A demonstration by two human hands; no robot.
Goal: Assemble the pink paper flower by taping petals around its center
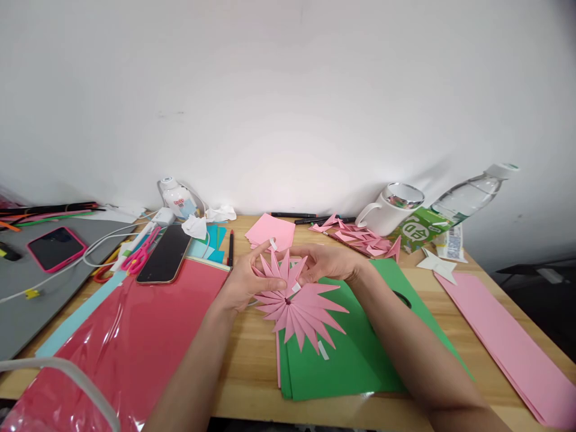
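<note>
The pink paper rosette (297, 306) is held just above the green sheets (342, 354) near the middle of the table (252, 360), and its upper points are pinched between the fingers of the left hand (243, 282) and the right hand (326, 263). A point could be creased or torn from the centre if the hands squeeze or pull apart. Bare wood is left between the forearms. The sheets nearly reach the near edge, and the mug (389, 210) and phone (165, 255) are well apart.

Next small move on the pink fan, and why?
Probably press the tape tab flat with the right hand. The left hand pinches the fan by its top points, and the tab near the centre looks unstuck.
</note>
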